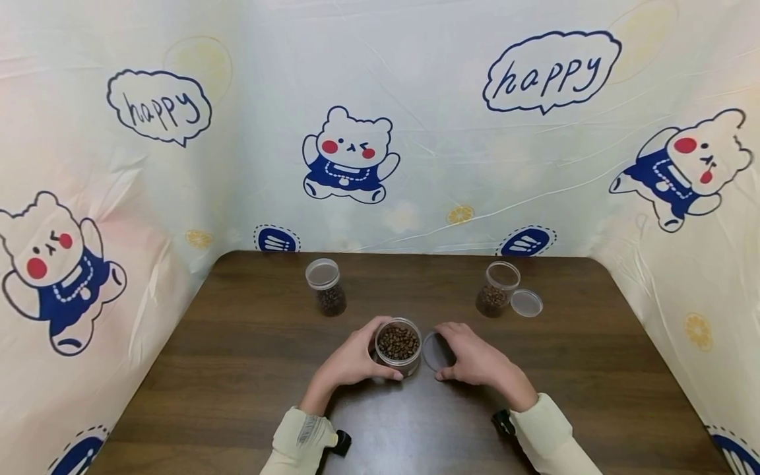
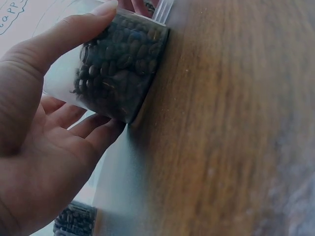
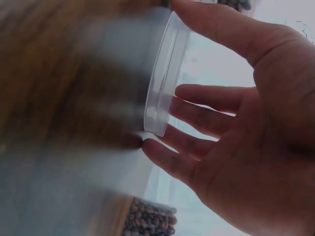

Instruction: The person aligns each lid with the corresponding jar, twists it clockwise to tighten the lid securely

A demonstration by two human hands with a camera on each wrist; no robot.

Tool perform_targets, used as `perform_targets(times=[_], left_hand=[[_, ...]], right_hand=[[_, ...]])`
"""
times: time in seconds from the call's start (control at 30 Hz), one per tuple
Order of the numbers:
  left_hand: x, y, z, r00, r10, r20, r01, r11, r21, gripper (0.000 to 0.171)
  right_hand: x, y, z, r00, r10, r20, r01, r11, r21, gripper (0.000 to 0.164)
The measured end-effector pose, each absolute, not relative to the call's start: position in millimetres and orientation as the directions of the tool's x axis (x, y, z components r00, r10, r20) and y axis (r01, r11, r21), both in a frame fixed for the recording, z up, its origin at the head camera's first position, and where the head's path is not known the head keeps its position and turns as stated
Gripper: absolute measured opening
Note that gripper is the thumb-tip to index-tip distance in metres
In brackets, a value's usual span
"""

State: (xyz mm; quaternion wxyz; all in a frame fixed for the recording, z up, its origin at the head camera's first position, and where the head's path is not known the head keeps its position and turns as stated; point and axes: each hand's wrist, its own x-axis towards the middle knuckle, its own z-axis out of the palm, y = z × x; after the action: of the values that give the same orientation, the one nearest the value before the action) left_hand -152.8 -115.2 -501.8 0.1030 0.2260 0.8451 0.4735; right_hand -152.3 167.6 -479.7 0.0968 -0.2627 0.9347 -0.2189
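My left hand (image 1: 354, 356) grips a clear jar (image 2: 120, 64) of coffee beans round its side, thumb in front and fingers behind. The jar is upright on the table without a lid, and coffee beans (image 1: 398, 343) show through its round mouth. Just right of it, my right hand (image 1: 475, 356) holds a clear round lid (image 3: 166, 81) by its rim, between the thumb and the fingers. That lid lies flat at the table surface, close beside the jar. Part of the lid is hidden under the hand in the head view.
On the brown wooden table (image 1: 237, 369), a lidded jar of dark beans (image 1: 330, 298) stands at the back left. At the back right stands an uncovered jar (image 1: 492, 300), partly filled with beans, with its own lid (image 1: 526, 303) beside it. A printed curtain (image 1: 427, 171) surrounds the table.
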Motion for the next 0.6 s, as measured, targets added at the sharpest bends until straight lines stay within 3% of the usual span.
perform_targets(times=[0.33, 0.6], left_hand=[[-151.5, -115.1, -502.2, -0.880, 0.474, 0.022, 0.264, 0.450, 0.853, 0.096], [-151.7, -115.1, -502.6, -0.884, 0.467, 0.016, 0.255, 0.453, 0.855, 0.096]], right_hand=[[-148.7, 168.5, -481.0, -0.853, -0.518, -0.065, -0.430, 0.767, -0.477, 0.085], [-147.6, 173.4, -479.2, -0.876, -0.472, -0.100, -0.361, 0.780, -0.511, 0.096]])
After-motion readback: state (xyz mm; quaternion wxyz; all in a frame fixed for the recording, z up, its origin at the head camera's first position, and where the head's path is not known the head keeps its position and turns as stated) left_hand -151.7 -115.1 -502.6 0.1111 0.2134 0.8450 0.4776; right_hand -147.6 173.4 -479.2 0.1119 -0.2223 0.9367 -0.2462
